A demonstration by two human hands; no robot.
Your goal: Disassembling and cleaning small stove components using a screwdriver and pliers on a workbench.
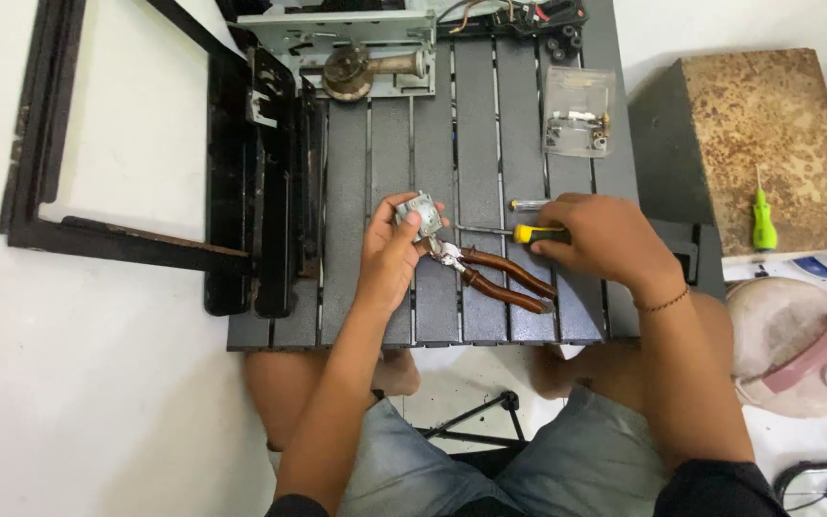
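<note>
Screwdriving step: left hand (390, 251) clasps a small metal part (420, 213) while right hand (597, 236), closed around a yellow-handled screwdriver (512, 233), aims its tip there; seating the tip squarely seems next, pliers (498, 275) lying idle.

Small metal part (419, 213), yellow-handled screwdriver (528, 233) against it

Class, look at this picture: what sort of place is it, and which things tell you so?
Probably a small home repair workspace. The left hand holds a small metal part, the right hand a yellow-handled screwdriver. Pliers and dismantled appliance pieces lie on a slatted folding table.
</note>
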